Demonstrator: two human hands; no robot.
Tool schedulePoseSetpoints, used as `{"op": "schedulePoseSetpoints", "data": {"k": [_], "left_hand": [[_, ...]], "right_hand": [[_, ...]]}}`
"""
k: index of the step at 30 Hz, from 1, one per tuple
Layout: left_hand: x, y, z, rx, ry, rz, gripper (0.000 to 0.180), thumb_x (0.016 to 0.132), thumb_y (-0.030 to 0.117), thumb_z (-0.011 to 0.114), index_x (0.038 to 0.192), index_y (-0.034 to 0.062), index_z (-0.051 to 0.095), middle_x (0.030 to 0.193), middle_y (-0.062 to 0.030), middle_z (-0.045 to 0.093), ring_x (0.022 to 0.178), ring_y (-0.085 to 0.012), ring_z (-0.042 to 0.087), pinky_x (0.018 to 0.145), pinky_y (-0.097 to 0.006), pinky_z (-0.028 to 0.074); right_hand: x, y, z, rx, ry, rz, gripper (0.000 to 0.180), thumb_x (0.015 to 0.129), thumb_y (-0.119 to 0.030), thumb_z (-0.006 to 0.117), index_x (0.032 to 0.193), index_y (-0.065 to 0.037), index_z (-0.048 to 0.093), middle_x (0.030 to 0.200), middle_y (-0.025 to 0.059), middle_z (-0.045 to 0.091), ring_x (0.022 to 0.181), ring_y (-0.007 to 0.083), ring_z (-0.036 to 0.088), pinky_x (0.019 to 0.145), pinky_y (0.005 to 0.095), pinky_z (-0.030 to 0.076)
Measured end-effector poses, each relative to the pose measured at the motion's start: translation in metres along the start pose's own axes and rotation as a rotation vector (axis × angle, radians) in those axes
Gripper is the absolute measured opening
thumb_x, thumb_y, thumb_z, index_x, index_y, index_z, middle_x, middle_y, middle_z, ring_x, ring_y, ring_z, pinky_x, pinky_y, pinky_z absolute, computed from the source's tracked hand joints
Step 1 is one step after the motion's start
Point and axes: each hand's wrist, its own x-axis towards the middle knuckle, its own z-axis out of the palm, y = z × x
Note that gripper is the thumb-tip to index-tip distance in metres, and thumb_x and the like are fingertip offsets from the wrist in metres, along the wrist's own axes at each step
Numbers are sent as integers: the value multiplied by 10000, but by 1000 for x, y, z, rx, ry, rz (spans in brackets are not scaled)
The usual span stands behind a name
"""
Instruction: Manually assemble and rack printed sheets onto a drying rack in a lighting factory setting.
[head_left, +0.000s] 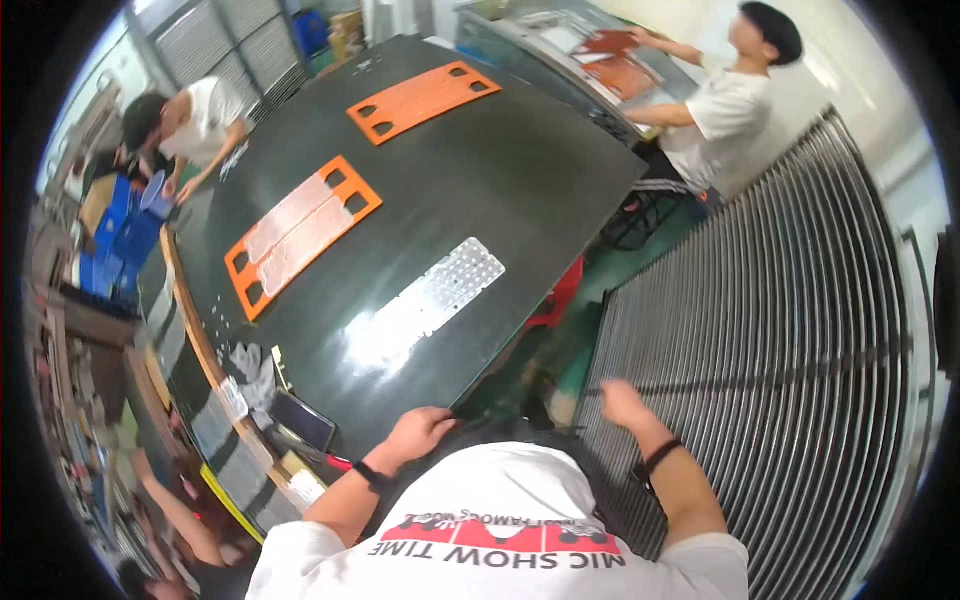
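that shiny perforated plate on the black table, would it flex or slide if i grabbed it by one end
The plate looks thin, flat and metallic, so it is probably fairly stiff, perhaps sagging slightly. On the glossy table it would likely slide easily. Lying flush, its edge may be hard to lift.

orange trays (302, 232): 2 on table | perforated metal plate (428, 301): 1 | dark table (520, 170): 1

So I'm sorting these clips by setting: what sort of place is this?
Probably a factory assembly floor: a big dark worktable carrying orange carrier trays and a perforated metal plate, beside a slatted metal rack.
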Motion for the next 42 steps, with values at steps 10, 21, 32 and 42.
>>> {"op": "schedulePoseSetpoints", "data": {"k": [10, 21, 32, 42], "left_hand": [[-32, 29, 60, -176, 589, -657, 236, 828, 173, 582, 960, -18, 623, 885, -190, 637, 787, -314, 624, 701, -357, 487], [5, 101, 116, -351, 683, -1086, 249, 845, 164, 539, 1002, -13, 619, 968, -214, 621, 919, -354, 595, 796, -374, 474], [18, 82, 88, -172, 543, -968, 282, 833, 219, 567, 999, -3, 619, 967, -194, 627, 893, -338, 606, 778, -375, 477], [43, 80, 68, -119, 403, -887, 268, 823, 200, 582, 989, -8, 619, 926, -193, 636, 865, -340, 613, 757, -384, 480]], "right_hand": [[266, -80, -59, 10, 183, -738, 424, 766, 29, 450, 1181, -56, 483, 1068, 147, 500, 989, 328, 495, 826, 408, 438], [306, -98, -74, -200, -17, -969, 495, 741, -8, 493, 1231, -79, 463, 972, 119, 464, 923, 285, 485, 749, 385, 452], [269, 25, -101, -238, 127, -764, 532, 682, 9, 539, 1207, -44, 471, 1001, 127, 471, 950, 302, 470, 783, 398, 412], [260, 28, -87, 1375, -413, 448, 304, 912, -249, 438, 1048, 22, 423, 872, 186, 605, 715, 263, 633, 641, 361, 551]]}}
